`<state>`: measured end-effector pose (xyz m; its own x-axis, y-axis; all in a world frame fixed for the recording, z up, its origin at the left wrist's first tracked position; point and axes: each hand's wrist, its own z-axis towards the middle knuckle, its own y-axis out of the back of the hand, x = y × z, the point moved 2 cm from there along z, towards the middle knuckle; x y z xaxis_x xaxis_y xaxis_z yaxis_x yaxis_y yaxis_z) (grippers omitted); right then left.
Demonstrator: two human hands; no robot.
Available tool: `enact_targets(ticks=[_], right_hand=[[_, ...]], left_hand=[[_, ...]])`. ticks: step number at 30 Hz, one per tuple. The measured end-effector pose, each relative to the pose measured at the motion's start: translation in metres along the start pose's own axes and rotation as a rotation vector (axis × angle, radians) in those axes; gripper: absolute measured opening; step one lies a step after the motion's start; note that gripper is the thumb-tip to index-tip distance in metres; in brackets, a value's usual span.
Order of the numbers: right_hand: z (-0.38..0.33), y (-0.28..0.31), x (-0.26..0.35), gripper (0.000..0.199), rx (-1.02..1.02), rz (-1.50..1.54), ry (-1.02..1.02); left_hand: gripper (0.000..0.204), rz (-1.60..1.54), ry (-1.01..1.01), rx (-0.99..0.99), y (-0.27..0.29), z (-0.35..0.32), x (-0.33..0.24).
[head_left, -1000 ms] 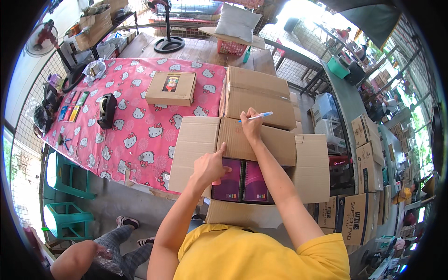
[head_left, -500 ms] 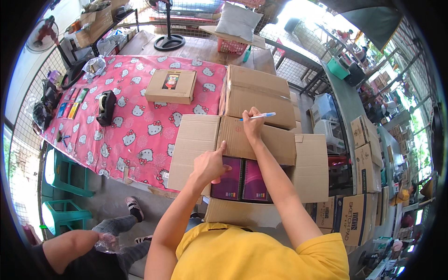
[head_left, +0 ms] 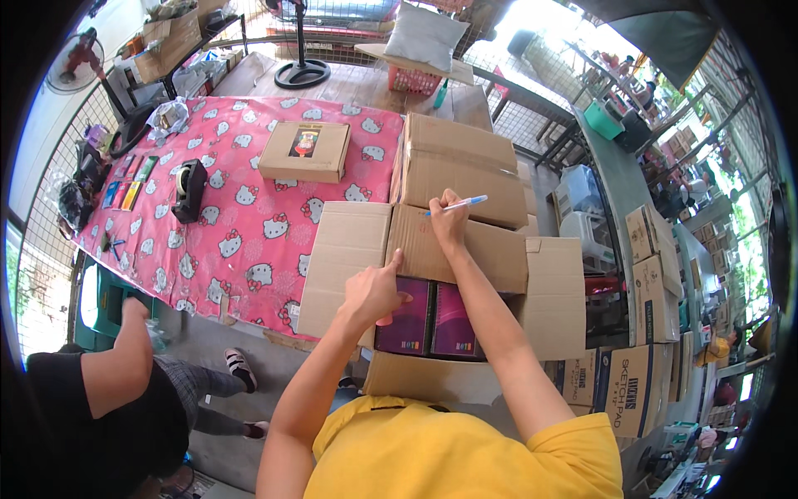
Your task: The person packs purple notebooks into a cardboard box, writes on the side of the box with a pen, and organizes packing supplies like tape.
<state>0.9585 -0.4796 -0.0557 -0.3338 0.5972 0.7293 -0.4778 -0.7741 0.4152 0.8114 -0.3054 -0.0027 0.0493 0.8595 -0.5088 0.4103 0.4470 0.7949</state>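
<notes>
An opened cardboard carton [head_left: 440, 254] stands in front of me, its far flap folded over part of the contents and its side flaps spread. Purple notebooks [head_left: 405, 326] show in two stacks in its near half. With my right hand [head_left: 450, 220] I grip a white and blue pen [head_left: 470, 204], held over the far flap; the tip is hard to make out. Resting at the carton's left edge, my left hand [head_left: 376, 293] has its index finger stretched onto the flap's corner and its thumb over the left notebook stack. Its other fingers are partly hidden.
Behind the carton sits another taped carton [head_left: 461, 158]. On the pink patterned tablecloth [head_left: 249, 258] lie a flat brown box [head_left: 304, 152] and a black tape dispenser [head_left: 189, 192]. A co-worker in black [head_left: 108, 407] bends at the left beside a green stool [head_left: 104, 303]. Stacked cartons [head_left: 636, 391] stand right.
My right hand and pen have shifted very slightly, with the pen tilted a little more. The co-worker at the left has leaned in and reached toward the stools. My left hand stays put.
</notes>
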Motion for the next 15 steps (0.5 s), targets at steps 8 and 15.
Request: enact_targets(ticks=[8, 15], right_hand=[[-0.01, 0.023, -0.006, 0.031, -0.04, 0.089, -0.057], [-0.015, 0.021, 0.004, 0.034, -0.016, 0.073, -0.023]], left_hand=[[0.088, 0.037, 0.029, 0.0, -0.001, 0.001, 0.001], [0.089, 0.031, 0.025, 0.044, 0.003, 0.0, -0.006]])
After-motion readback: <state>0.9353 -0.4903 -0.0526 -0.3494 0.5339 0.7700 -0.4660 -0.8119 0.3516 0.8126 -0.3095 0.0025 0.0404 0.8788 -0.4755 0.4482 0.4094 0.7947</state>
